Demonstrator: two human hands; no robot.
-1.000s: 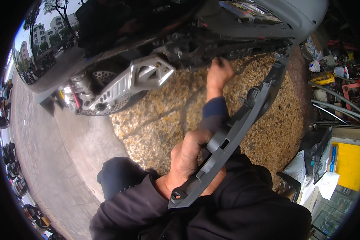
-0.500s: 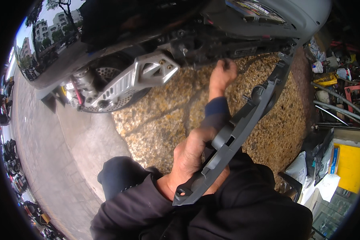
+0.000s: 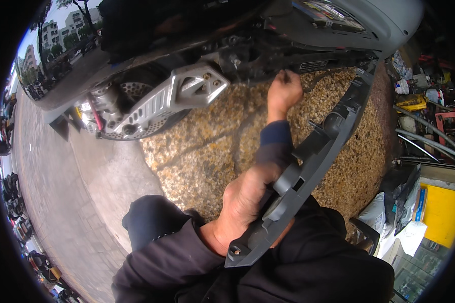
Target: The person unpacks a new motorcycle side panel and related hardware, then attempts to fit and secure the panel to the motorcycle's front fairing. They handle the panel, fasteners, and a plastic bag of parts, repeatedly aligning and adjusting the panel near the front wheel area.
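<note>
Two hands in my view, and one long dark-grey plastic trim panel [image 3: 308,166] running from my lap up toward the scooter's underside [image 3: 268,55]. My left hand [image 3: 247,202] has its fingers curled tight round the panel's lower end. My right hand [image 3: 284,91] reaches up, fingers bunched closed and pinching at something small under the black frame; I cannot tell what. One silver swingarm [image 3: 172,96] sits left, above the pebbled ground [image 3: 212,146]
</note>
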